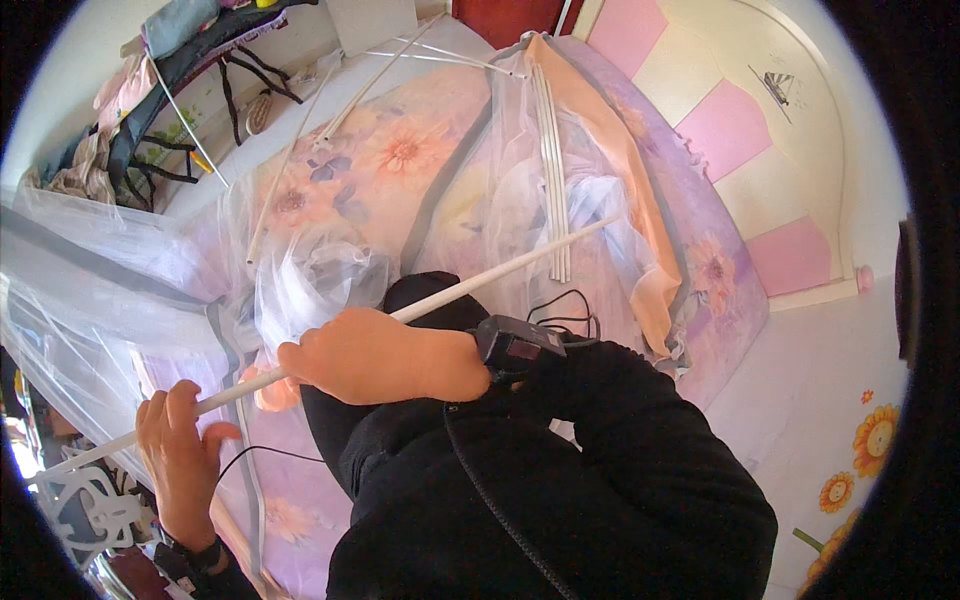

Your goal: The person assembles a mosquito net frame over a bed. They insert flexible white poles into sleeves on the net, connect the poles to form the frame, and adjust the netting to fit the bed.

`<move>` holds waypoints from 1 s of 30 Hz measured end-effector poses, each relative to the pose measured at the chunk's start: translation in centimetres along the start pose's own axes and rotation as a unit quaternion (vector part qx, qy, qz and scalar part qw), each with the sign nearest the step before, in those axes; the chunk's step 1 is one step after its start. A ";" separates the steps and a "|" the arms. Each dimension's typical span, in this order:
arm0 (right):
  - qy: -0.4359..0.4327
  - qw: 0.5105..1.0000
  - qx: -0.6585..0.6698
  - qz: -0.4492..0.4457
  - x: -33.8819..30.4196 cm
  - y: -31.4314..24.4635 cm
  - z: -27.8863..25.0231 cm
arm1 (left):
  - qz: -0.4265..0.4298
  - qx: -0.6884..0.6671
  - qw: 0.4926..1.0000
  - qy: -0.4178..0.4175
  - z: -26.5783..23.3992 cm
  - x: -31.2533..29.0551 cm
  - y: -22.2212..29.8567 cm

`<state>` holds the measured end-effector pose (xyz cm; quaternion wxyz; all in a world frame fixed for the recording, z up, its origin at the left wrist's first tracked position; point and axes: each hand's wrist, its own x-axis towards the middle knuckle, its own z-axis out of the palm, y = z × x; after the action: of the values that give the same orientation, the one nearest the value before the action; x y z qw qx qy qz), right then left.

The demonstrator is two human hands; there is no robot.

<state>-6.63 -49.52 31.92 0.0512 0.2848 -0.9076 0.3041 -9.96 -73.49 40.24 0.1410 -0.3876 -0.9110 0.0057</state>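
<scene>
A long white pole point(520, 262) runs slantwise across my lap, its left end lower than its right. My right hand point(375, 355) is wrapped round the pole near its middle, with a black device point(520, 343) strapped to that wrist. Farther left, my left hand point(180, 460) has its fingers curled on the pole, thumb apart. White mesh netting point(320, 275) with grey edging lies bunched beyond my hands and spreads to the left. Several thin white poles point(553, 180) lie side by side on the netting, next to a peach fabric strip point(635, 215).
Under the netting is a flowered bedspread point(400, 150). A pink and cream headboard point(725, 130) stands at the right. More loose poles point(375, 80) lie at the far side. A dark rack with cloths point(180, 85) stands far left; a white openwork panel point(100, 510) is near left.
</scene>
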 end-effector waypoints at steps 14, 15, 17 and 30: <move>-0.053 0.996 0.008 0.070 0.1 0.1 0.5 | 0.043 -0.047 0.998 0.013 1.1 0.6 -1.4; -0.063 0.995 0.005 0.080 0.3 0.1 0.7 | 0.034 -0.038 0.999 0.010 1.5 0.6 -1.8; -0.077 0.993 -0.001 0.088 0.7 0.2 1.0 | 0.023 -0.081 0.996 -0.007 2.3 0.4 -2.3; -0.122 0.983 -0.037 0.134 1.5 0.5 1.7 | 0.040 -0.093 0.995 -0.012 5.3 -0.4 -3.8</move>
<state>-8.04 -50.92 30.73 -0.0906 0.1935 -0.9477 0.2370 -13.77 -75.94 35.52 0.0927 -0.4347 -0.8932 -0.0686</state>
